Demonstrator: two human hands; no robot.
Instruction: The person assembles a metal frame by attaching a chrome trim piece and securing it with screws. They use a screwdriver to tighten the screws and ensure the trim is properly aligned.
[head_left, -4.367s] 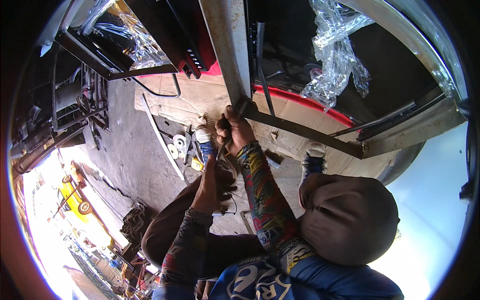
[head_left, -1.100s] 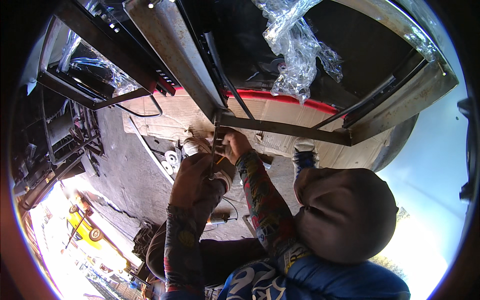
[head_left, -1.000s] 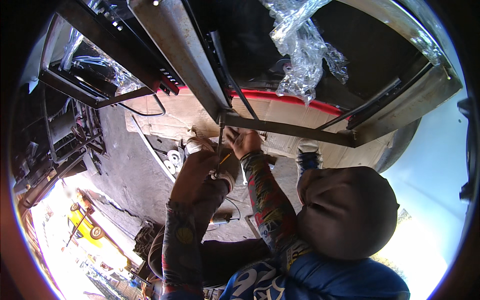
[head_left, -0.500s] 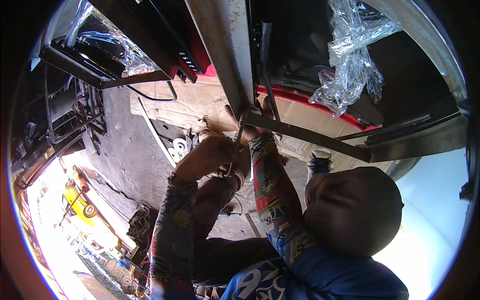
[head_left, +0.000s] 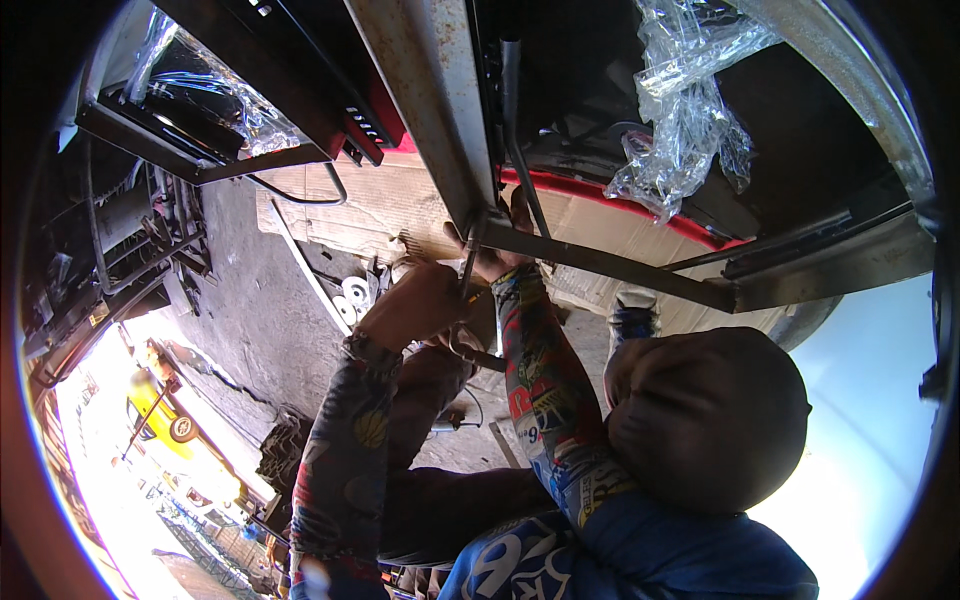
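My left hand is closed around a thin bent metal rod, whose upper end meets the lower corner of a steel frame. A curved metal piece shows just below this fist; whether it belongs to the rod, I cannot tell. Behind the same corner is my right hand, thumb to the left of the upright and a finger to its right, gripping the frame there. Its other fingers are hidden by the metal. Patterned sleeves cover both forearms.
Cardboard lies under the frame, near white discs. Crumpled clear plastic hangs at upper right. A brown rounded shape, perhaps a cap, fills the lower right. Metal parts stand at left; a yellow vehicle is outside.
The steel frame sits slightly further left and higher in view. The rod's upper end remains at the frame corner, and the curved piece below my left hand shows more clearly. Both hands keep their grip.
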